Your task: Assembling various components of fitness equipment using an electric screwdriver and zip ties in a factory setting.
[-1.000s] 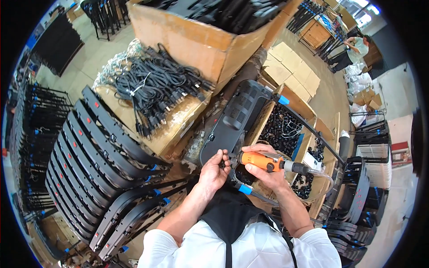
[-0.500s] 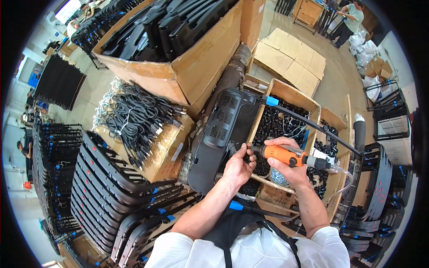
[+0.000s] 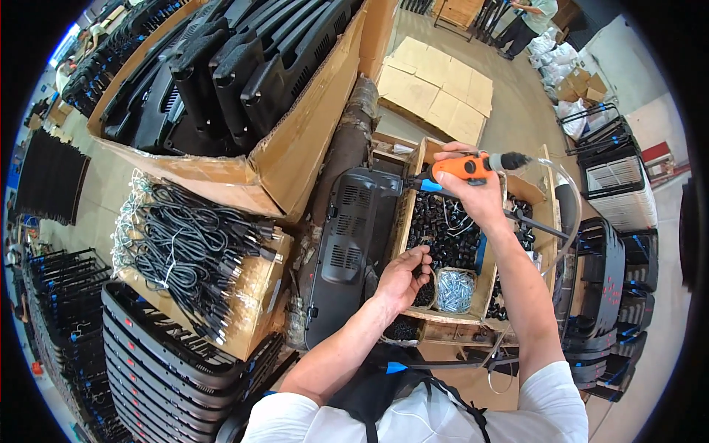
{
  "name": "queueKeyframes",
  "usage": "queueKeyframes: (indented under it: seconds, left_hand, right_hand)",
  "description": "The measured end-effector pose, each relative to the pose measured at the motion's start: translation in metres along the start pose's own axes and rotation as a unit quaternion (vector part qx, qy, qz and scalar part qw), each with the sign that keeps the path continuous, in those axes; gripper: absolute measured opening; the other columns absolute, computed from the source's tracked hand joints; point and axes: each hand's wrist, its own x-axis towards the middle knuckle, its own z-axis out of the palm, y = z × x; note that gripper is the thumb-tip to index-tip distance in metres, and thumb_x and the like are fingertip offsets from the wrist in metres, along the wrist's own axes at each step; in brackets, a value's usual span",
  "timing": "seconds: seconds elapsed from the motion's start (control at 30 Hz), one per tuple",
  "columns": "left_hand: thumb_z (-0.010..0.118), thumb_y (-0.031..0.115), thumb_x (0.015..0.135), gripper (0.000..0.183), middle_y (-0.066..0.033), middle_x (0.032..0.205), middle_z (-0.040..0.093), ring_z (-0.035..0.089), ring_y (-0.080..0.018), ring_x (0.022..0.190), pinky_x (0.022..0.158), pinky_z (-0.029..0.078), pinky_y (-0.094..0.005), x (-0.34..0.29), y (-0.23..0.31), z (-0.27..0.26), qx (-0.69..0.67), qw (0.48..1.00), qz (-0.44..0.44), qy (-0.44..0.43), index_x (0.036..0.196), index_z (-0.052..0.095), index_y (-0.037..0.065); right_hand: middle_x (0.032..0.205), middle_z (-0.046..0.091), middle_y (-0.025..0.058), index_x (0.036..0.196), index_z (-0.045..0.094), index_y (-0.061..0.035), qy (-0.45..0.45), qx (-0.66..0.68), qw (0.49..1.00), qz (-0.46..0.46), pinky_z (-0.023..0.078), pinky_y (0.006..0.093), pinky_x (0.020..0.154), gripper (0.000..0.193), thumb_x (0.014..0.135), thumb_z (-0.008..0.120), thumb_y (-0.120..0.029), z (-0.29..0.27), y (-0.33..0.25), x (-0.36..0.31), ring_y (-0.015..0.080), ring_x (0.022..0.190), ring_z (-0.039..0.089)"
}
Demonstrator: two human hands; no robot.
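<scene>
My right hand (image 3: 480, 198) is wrapped round an orange power screwdriver (image 3: 467, 168) with a clear hose at its back end. The tool lies nearly level, its tip pointing left at the far end of a black vented plastic housing (image 3: 347, 236). Whether the tip touches it, I cannot tell. My left hand (image 3: 402, 282) hovers over the near left of a wooden parts bin (image 3: 443, 317), thumb and fingertips pinched together. Anything held there is too small to make out. A dark metal tube with blue tape (image 3: 433, 187) runs beneath the screwdriver.
Inside the bin are silver screws (image 3: 454, 290) and small black parts (image 3: 447, 221). Bundled black cables (image 3: 185, 247) lie on a carton to the left. Behind them stands a large carton (image 3: 295, 159) of black plastic parts. Stacked black panels (image 3: 162, 369) fill the near left. Someone (image 3: 524, 26) stands far off.
My right hand has carried the screwdriver away from me, from near my left fingers to the housing's far end. My left hand stays pinched, lower over the bin. The whole view has shifted.
</scene>
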Motion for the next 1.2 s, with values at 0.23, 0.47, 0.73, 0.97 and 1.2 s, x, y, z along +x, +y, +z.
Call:
queueKeyframes:
  seconds: [0.23, 0.47, 0.73, 0.97, 1.2]
  left_hand:
    - [0.064, 0.021, 0.108, 0.019, 0.0004, 0.088, 0.069, 0.060, -0.0089, 0.071, 0.062, 0.048, -0.0237, 0.010, 0.026, -0.006, 0.057, 0.997, 0.027, 0.054, 0.118, 0.071, 0.006]
    - [0.067, 0.020, 0.106, 0.019, 0.0009, 0.091, 0.067, 0.060, -0.0096, 0.074, 0.065, 0.051, -0.0234, 0.017, 0.029, -0.010, 0.068, 0.994, 0.059, 0.066, 0.119, 0.070, 0.005]
    - [0.063, 0.026, 0.109, 0.020, 0.0023, 0.087, 0.066, 0.059, -0.0087, 0.070, 0.059, 0.049, -0.0235, 0.026, 0.027, -0.005, 0.007, 0.996, 0.048, 0.069, 0.109, 0.071, 0.007]
    - [0.065, 0.040, 0.107, 0.030, 0.0039, 0.081, 0.060, 0.055, -0.0105, 0.070, 0.060, 0.045, -0.0248, 0.037, 0.035, 0.010, 0.036, 0.995, 0.035, 0.082, 0.100, 0.068, 0.011]
    - [0.062, 0.039, 0.109, 0.032, 0.0022, 0.081, 0.060, 0.056, -0.0112, 0.067, 0.054, 0.044, -0.0263, 0.050, 0.037, 0.011, 0.007, 0.994, 0.054, 0.095, 0.105, 0.064, 0.008]
  right_hand:
    - [0.118, 0.073, 0.0086, 0.128, 0.063, -0.0017, -0.028, 0.016, 0.998, 0.054, 0.058, 0.0326, 0.097, 0.046, 0.086, 0.082, -0.004, 0.019, 0.018, 0.030, 0.0152, 0.108, 0.069]
    - [0.116, 0.073, 0.0057, 0.120, 0.069, -0.0026, -0.042, -0.087, 0.995, 0.016, 0.055, 0.0357, 0.100, 0.042, 0.082, 0.085, -0.011, 0.020, 0.037, 0.034, 0.0163, 0.107, 0.068]
    - [0.110, 0.075, 0.0034, 0.120, 0.070, -0.0081, -0.066, -0.109, 0.989, 0.070, 0.055, 0.0323, 0.096, 0.042, 0.080, 0.082, -0.014, 0.030, 0.026, 0.043, 0.0143, 0.102, 0.069]
    - [0.112, 0.073, 0.0039, 0.113, 0.069, -0.0044, -0.084, -0.130, 0.986, 0.062, 0.055, 0.0325, 0.096, 0.036, 0.080, 0.082, -0.005, 0.024, 0.034, 0.046, 0.0149, 0.104, 0.068]
    - [0.116, 0.073, 0.0049, 0.114, 0.070, -0.0055, -0.089, -0.119, 0.987, 0.058, 0.056, 0.0337, 0.098, 0.036, 0.080, 0.082, -0.004, 0.019, 0.043, 0.046, 0.0168, 0.108, 0.069]
